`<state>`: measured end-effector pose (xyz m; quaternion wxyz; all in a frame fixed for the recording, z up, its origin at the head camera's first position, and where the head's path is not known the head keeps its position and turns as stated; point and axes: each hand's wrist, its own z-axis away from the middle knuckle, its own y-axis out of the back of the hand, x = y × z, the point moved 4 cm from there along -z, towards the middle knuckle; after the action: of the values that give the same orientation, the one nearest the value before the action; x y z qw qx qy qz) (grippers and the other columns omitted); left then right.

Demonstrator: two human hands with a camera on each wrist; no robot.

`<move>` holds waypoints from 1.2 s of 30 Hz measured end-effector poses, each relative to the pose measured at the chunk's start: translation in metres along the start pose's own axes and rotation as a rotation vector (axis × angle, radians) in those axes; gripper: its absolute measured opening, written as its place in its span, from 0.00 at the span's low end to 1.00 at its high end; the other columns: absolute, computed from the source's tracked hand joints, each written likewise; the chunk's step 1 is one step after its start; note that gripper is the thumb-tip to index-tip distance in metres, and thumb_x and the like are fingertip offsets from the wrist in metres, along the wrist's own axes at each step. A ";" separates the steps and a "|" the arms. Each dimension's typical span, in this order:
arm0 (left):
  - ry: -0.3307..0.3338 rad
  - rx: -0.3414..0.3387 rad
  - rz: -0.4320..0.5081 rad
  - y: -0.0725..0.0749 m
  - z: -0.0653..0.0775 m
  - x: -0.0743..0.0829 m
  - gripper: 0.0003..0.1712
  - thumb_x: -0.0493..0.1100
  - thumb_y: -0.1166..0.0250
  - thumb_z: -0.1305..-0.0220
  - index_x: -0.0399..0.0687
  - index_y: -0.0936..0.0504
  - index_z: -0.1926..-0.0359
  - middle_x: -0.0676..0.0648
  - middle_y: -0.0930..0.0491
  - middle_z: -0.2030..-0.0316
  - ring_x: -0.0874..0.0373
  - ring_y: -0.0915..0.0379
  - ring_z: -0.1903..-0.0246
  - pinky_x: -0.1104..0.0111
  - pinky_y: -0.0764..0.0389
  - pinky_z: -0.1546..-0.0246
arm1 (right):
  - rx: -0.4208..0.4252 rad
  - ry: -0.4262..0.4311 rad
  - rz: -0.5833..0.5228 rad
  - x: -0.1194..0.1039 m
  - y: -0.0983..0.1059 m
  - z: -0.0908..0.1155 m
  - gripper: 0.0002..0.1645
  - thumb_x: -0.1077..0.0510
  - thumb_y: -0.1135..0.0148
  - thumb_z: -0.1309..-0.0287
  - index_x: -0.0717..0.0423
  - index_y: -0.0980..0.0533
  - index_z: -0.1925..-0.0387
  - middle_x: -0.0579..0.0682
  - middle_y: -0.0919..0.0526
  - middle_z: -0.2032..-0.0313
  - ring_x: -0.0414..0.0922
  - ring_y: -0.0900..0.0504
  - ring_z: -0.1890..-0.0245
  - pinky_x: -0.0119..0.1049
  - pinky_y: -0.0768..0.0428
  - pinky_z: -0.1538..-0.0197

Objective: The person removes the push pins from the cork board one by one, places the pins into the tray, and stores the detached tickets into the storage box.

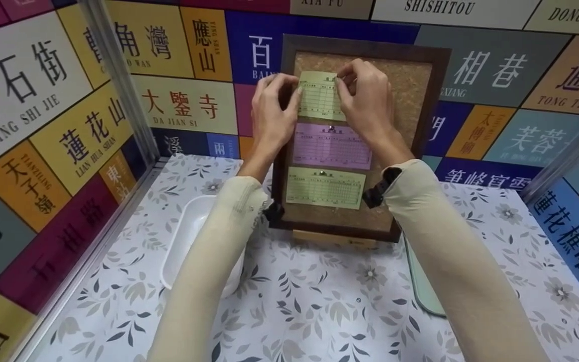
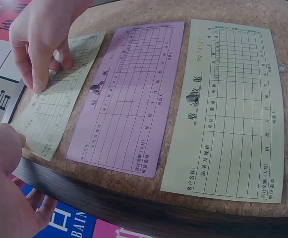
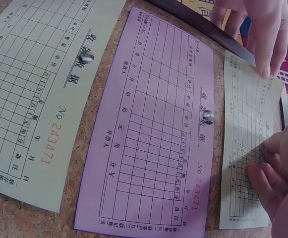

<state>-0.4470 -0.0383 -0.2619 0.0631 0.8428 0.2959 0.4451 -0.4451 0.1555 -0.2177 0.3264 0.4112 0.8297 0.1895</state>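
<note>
A cork board (image 1: 405,110) in a dark wooden frame stands tilted back on the table. At its top left lies a pale green receipt slip (image 1: 317,98). My left hand (image 1: 273,113) holds this slip's left edge, thumb in front and other fingers around the frame. The right hand (image 1: 370,95) has its curled fingertips on the slip near its printed heading; whether they hold a pin I cannot tell. Below are a purple receipt slip (image 1: 332,146) and a second green slip (image 1: 324,188). Silver pins (image 3: 208,117) fix both at their headings.
A white tray (image 1: 181,241) sits left of the board, partly behind the left sleeve. To the right, a pale green flat object (image 1: 425,286) shows beside the right sleeve. Printed panels (image 1: 184,103) enclose the flower-patterned table (image 1: 299,311) at the back and sides.
</note>
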 end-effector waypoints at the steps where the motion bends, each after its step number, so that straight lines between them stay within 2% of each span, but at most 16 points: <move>1: 0.001 0.008 -0.002 0.000 0.000 0.000 0.12 0.52 0.31 0.23 0.60 0.11 0.44 0.51 0.20 0.32 0.58 0.26 0.30 0.66 0.24 0.30 | -0.001 0.002 0.000 0.000 0.000 0.000 0.08 0.55 0.35 0.25 0.53 0.15 0.54 0.52 0.11 0.58 0.41 0.17 0.63 0.32 0.22 0.56; 12: 0.021 0.006 0.008 0.001 0.000 -0.001 0.11 0.54 0.30 0.25 0.58 0.10 0.48 0.51 0.20 0.33 0.57 0.24 0.32 0.65 0.24 0.30 | -0.006 0.006 0.002 0.002 -0.001 0.001 0.09 0.54 0.36 0.24 0.55 0.16 0.53 0.53 0.12 0.56 0.43 0.17 0.60 0.36 0.20 0.53; 17: 0.026 -0.005 -0.003 0.001 0.000 -0.001 0.11 0.53 0.30 0.24 0.58 0.10 0.49 0.51 0.20 0.32 0.57 0.25 0.31 0.66 0.25 0.29 | -0.037 0.006 -0.001 0.002 -0.002 0.002 0.11 0.54 0.37 0.22 0.56 0.18 0.50 0.54 0.14 0.54 0.45 0.17 0.56 0.39 0.19 0.50; 25: 0.030 -0.010 -0.016 0.001 0.001 0.000 0.10 0.52 0.30 0.25 0.56 0.10 0.50 0.51 0.21 0.31 0.56 0.27 0.29 0.67 0.27 0.26 | -0.089 0.023 0.066 0.002 -0.003 0.005 0.12 0.51 0.42 0.20 0.54 0.20 0.48 0.53 0.16 0.51 0.48 0.19 0.50 0.46 0.18 0.49; 36: 0.045 -0.003 -0.018 0.001 0.002 0.001 0.10 0.53 0.31 0.25 0.56 0.10 0.50 0.50 0.22 0.31 0.56 0.27 0.28 0.66 0.28 0.26 | -0.111 0.049 0.042 0.003 -0.002 0.009 0.12 0.52 0.43 0.19 0.55 0.21 0.47 0.53 0.17 0.49 0.47 0.21 0.48 0.44 0.18 0.43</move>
<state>-0.4445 -0.0383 -0.2618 0.0619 0.8299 0.3039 0.4637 -0.4416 0.1576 -0.2263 0.3242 0.4052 0.8168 0.2520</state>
